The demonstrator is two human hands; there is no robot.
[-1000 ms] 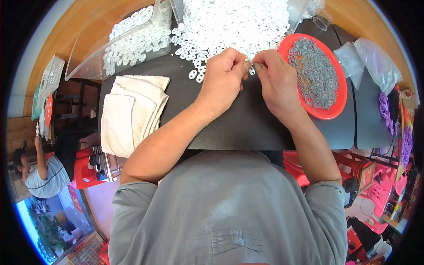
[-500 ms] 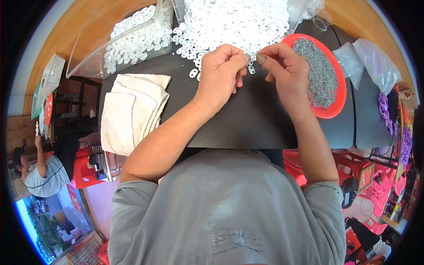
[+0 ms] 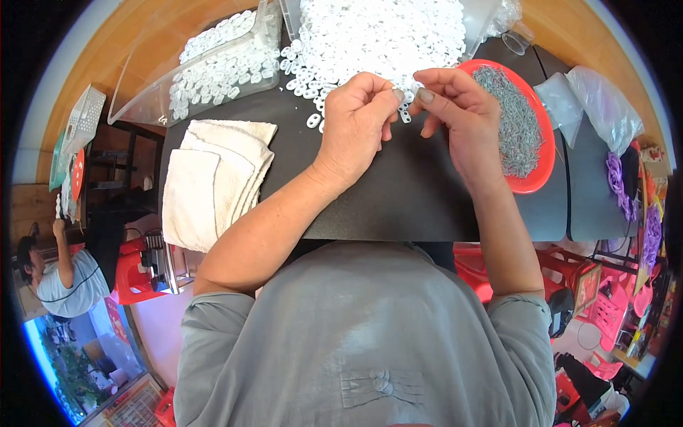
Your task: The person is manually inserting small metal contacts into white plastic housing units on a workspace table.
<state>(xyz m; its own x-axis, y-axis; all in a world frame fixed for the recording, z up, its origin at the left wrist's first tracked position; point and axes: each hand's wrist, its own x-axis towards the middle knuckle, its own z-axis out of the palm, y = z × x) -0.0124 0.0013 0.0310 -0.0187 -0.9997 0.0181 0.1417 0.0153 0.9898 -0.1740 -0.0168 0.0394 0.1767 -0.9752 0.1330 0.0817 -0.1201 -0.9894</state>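
Observation:
In front of the heap of small white two-holed plastic pieces (image 3: 380, 39), my hands meet over the dark table. My left hand (image 3: 359, 117) is closed, thumb pressed on the forefinger, at a small white plastic piece (image 3: 407, 94) partly hidden by the fingertips. On the other side of that piece is my right hand (image 3: 464, 107), thumb and forefinger curled in a pinch; what lies between them is too small to make out. Right beside this hand stands a red bowl (image 3: 546, 160) filled with small grey metal screws or pins (image 3: 516, 124).
A clear bin (image 3: 142, 107) with more white pieces stands at the far left. Folded cream cloths (image 3: 206, 185) lie near my left forearm. Clear plastic bags (image 3: 605, 99) rest at the right. Another person (image 3: 71, 281) sits at the far left.
My right forefinger has straightened a little and reached left, with the thumb shifting right. More white shows between the fingertips. My left hand has hardly moved.

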